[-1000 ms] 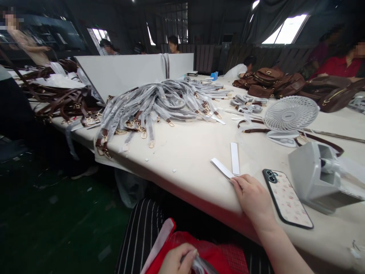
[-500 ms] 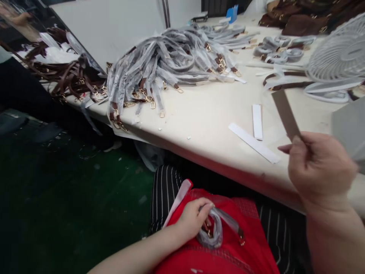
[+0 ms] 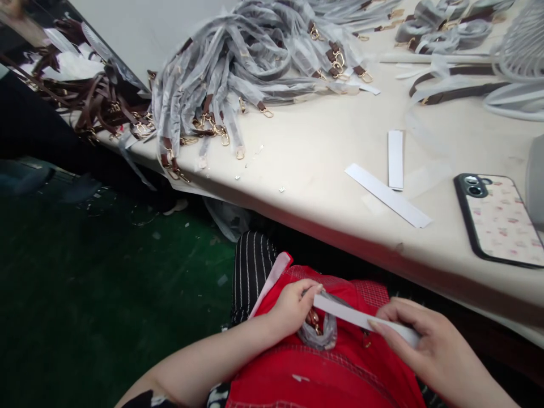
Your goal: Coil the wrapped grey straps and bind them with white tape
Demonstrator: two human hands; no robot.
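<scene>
My left hand (image 3: 293,309) rests on a red cloth (image 3: 314,368) in my lap and grips a coiled, plastic-wrapped strap (image 3: 317,334) with gold hardware. My right hand (image 3: 429,345) holds a long white card strip (image 3: 361,319) by one end. The strip's far end reaches the strap beside my left fingers. Both hands are below the edge of the cream table (image 3: 314,153).
On the table lie two more white strips (image 3: 389,195), a phone (image 3: 497,218) face down in a patterned case, and a big heap of plastic-wrapped straps (image 3: 250,68). Brown unwrapped straps (image 3: 102,107) lie at the left. A white fan (image 3: 518,68) stands at the far right.
My right hand has come down from above the table edge to my lap, bringing the strip to the strap. The view has tilted further down.
</scene>
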